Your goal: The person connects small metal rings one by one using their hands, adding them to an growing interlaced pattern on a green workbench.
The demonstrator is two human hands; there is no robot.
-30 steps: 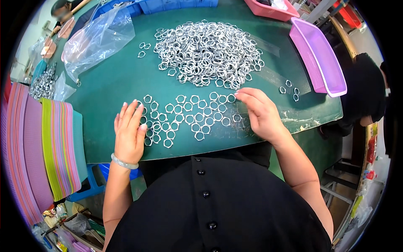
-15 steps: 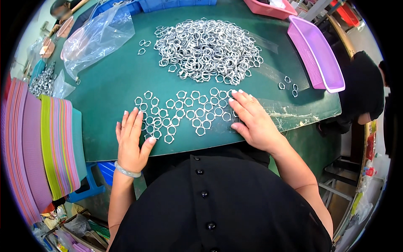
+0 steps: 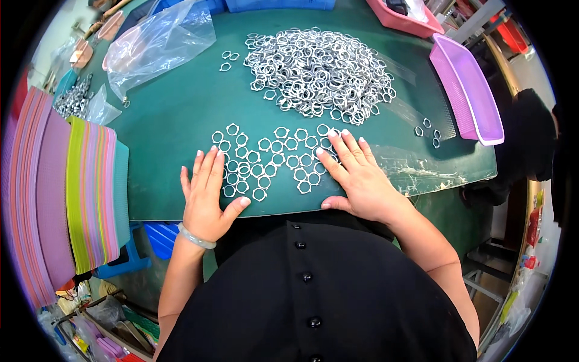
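Several small silver metal rings (image 3: pixel 277 158) with little side lugs lie flat in a loose single layer near the front edge of the green table (image 3: pixel 163 157). At the left end of this group my left hand (image 3: pixel 208 190) rests palm down, fingers stretched out, thumb apart, its fingertips beside the outermost rings. My right hand (image 3: pixel 362 181) lies flat over the group's right end with fingers spread, hiding some rings. Neither hand grips anything. Beyond them rises a large heap of the same rings (image 3: pixel 319 72).
Stacked coloured baskets (image 3: pixel 90 193) stand at the left. A clear plastic bag (image 3: pixel 160 48) lies at the back left. On the right stand a purple basket (image 3: pixel 467 90) and several stray rings (image 3: pixel 435 143). A pink tray (image 3: pixel 404 18) and blue bins (image 3: pixel 280 5) line the back.
My right hand has slid left relative to the rings and covers more of the group's right end. My left hand stays flat at the left end. The whole view has shifted slightly.
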